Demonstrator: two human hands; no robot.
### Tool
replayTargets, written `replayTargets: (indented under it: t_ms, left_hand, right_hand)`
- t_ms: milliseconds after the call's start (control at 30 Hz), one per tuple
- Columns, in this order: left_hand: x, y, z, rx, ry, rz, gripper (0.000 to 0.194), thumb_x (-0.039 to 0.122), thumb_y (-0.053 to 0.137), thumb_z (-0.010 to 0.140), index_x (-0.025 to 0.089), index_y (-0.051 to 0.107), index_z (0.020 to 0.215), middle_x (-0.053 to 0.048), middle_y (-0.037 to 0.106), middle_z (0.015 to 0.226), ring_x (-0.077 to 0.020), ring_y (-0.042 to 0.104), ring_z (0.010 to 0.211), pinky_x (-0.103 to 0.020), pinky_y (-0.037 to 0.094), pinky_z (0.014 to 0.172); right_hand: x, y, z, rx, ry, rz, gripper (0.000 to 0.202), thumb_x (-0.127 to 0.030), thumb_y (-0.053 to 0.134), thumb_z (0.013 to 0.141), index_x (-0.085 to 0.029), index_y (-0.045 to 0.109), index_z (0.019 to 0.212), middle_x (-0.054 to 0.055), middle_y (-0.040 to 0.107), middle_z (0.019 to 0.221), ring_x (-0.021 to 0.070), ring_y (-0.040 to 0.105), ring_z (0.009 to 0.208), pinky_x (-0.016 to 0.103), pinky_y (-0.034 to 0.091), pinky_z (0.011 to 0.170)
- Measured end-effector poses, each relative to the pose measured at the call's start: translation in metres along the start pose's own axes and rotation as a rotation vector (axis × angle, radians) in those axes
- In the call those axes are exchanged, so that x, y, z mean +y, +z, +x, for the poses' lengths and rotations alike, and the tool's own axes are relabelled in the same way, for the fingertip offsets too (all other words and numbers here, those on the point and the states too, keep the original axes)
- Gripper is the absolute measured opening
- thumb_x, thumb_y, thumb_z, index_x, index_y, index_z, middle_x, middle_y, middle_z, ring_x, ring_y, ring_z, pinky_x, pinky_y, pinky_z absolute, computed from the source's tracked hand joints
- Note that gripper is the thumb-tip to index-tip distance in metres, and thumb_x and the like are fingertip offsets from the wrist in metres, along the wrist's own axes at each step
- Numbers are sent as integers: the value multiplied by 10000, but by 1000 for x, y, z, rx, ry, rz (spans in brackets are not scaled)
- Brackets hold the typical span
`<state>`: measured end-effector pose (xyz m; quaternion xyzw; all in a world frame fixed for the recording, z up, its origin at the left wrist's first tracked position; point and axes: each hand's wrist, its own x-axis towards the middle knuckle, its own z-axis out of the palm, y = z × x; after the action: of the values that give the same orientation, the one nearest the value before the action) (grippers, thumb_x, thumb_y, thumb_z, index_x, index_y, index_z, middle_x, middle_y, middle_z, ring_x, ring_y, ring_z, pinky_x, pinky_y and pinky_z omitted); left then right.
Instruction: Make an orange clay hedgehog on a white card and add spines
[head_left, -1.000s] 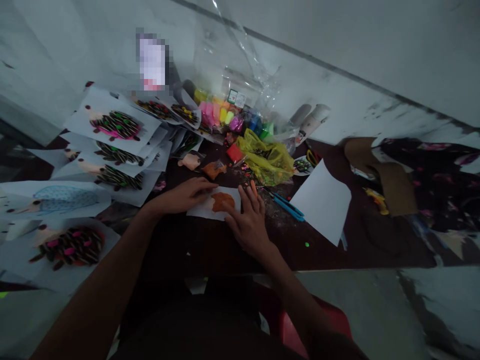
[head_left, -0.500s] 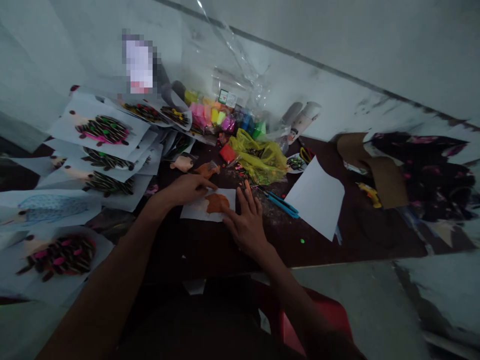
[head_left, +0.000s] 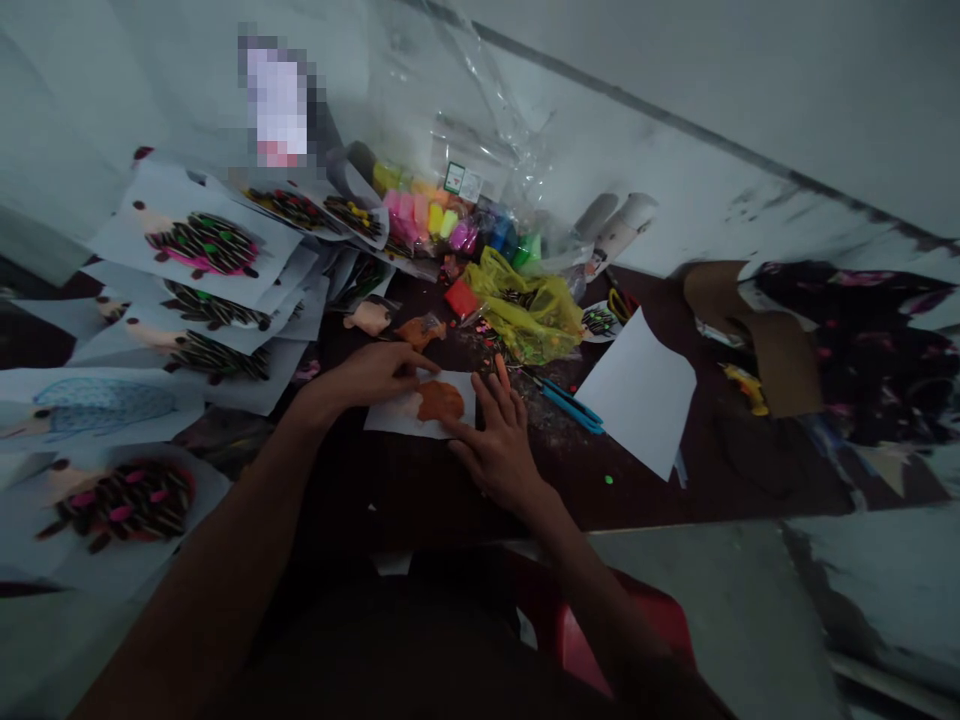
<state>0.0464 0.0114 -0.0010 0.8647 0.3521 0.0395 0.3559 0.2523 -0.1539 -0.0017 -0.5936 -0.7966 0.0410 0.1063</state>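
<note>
So there's a small white sheet with an orange clay blob on it, sitting mid-frame on the dark table. The left hand lies flat on its upper left edge and the right hand rests fingers-spread on its right side, neither gripping anything. Blue scissors and a blank sheet are off to the right, with a yellow bag just above and finished hedgehog pictures stacked upper left.

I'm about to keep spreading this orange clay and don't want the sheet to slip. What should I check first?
1. Left hand resting on the sheet: ok.
2. Right hand fingertips at the orange clay: ok.
3. Clay stays inside the sheet's edges: ok.
4. Scissors apart from the right hand: ok.
5. Clay stuck down on the paper: cannot tell.
</note>
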Motion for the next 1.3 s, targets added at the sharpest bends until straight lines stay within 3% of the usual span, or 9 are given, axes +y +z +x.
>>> replayTargets:
  t_ms: [233,533,667,800,967,1167,1300]
  left_hand:
    - [-2,2,-1,7,17,-5,402,295,563,886,224,716,1251,-61,747,1087,-206,669,967,-278,488,845]
    - [-4,-3,-5,-16,29,-47,422,301,474,937,209,693,1286,-79,714,1150,-214,655,1008,-286,478,880]
    - [-14,-6,-12,-103,80,-83,617,390,634,854,240,547,1446,-68,678,1153,-221,636,997,-291,485,854]
    - [-18,-2,-18,-97,151,-14,782,346,723,750,253,484,1488,-81,589,1265,-266,563,1148,-352,458,985]
    - [-11,-1,-22,-125,131,1,775,319,700,754,190,477,1485,-97,531,1279,-281,513,1196,-383,413,1055]
    - [-8,-2,-22,-128,101,-3,747,319,697,767,221,485,1477,-85,543,1296,-281,510,1206,-383,396,1063]
    - [-7,-1,-22,-113,93,-3,753,298,701,755,266,490,1476,-80,541,1319,-285,505,1236,-394,391,1075]
  right_hand:
    - [-3,3,3,11,-7,2,341,-369,620,972,-380,666,1310,15,250,1681,307,142,1561,559,180,1226]
    - [-10,0,17,-108,-84,81,344,-429,603,979,-386,677,1312,24,260,1678,327,127,1563,557,146,1232]
    - [-9,0,18,-117,-59,113,344,-437,594,983,-402,670,1317,15,254,1679,326,125,1563,557,142,1232]
    - [-9,1,19,-131,-30,147,334,-442,590,984,-403,679,1303,8,252,1680,321,115,1565,555,128,1234]
    - [-11,3,21,-115,12,179,301,-424,585,988,-388,710,1259,-5,271,1672,308,132,1561,538,119,1236]
    - [-9,3,20,-41,-28,152,301,-425,579,989,-387,710,1257,9,288,1665,297,143,1562,524,142,1236]
    - [-8,5,21,-45,-62,66,401,-457,613,964,-399,627,1361,24,275,1670,315,132,1563,557,132,1234]
